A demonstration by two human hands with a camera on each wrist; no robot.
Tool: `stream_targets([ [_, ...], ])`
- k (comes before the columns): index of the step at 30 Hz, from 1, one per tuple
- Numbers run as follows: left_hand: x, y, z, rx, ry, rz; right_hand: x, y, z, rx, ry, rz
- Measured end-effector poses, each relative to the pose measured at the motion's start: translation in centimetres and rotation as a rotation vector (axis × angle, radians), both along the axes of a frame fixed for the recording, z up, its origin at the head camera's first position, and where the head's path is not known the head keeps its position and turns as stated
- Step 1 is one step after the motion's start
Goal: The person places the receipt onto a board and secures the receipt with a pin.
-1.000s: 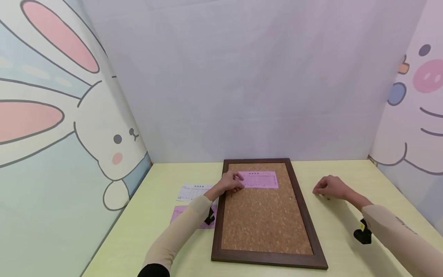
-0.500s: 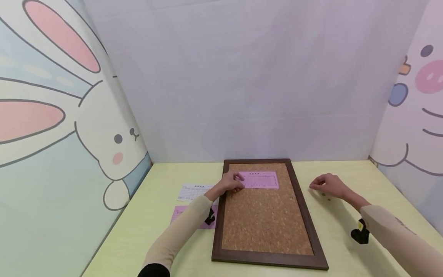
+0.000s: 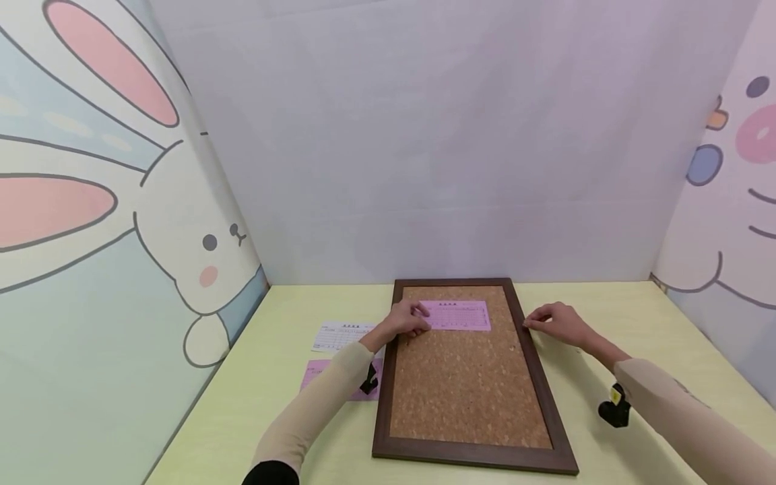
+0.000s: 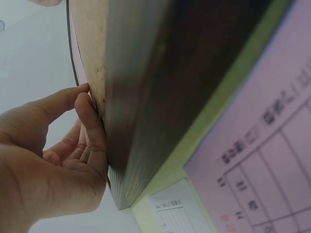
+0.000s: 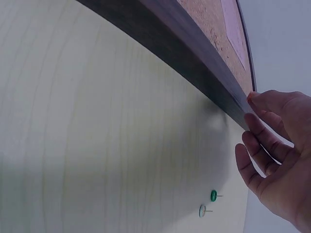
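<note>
Cork board (image 3: 469, 377) lies flat on the yellow-green table (image 3: 273, 404), dark wood frame, long axis running away from the person toward the back wall. Pink slip (image 3: 456, 315) sits on the cork near the board's far end, long axis across the board, print facing up, top edge toward the far rail. Left hand (image 3: 405, 319) is at the board's left rail with fingers loosely curled, fingertips pressing the slip's left end onto the cork; not a pinch as far as the left wrist view shows. Right hand (image 3: 554, 320) is just right of the board's right rail, fingers half bent and closed toward the thumb; whether a pin is between them, cannot tell. Two pushpins (image 5: 208, 203), one green and one pale, lie on the table right of the board, behind that hand. A white slip (image 3: 339, 335) and a second pink slip (image 3: 339, 377) lie left of the board. My read: to fix it cleanly, keep the left fingertips flat, square the slip to the far rail, and drive any pin straight down at a free corner.
</note>
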State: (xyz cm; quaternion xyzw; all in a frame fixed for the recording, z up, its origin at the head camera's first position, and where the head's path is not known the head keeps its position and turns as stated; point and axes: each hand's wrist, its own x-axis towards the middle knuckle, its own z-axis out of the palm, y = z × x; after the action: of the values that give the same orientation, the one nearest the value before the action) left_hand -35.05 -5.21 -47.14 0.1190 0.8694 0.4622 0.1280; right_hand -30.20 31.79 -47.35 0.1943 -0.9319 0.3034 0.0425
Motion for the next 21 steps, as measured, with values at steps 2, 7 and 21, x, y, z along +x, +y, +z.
stream_targets([
  [2, 0.1, 0.0, 0.1, 0.003, 0.001, 0.0, -0.2, -0.5, 0.0, -0.008, 0.003, 0.004],
  [7, 0.2, 0.2, 0.2, 0.01, -0.006, 0.0, -0.5, -1.7, 0.0, -0.015, 0.015, 0.005],
  [21, 0.1, 0.0, -0.1, 0.017, -0.006, 0.002, -0.6, -4.6, -0.7, -0.054, 0.068, 0.058],
])
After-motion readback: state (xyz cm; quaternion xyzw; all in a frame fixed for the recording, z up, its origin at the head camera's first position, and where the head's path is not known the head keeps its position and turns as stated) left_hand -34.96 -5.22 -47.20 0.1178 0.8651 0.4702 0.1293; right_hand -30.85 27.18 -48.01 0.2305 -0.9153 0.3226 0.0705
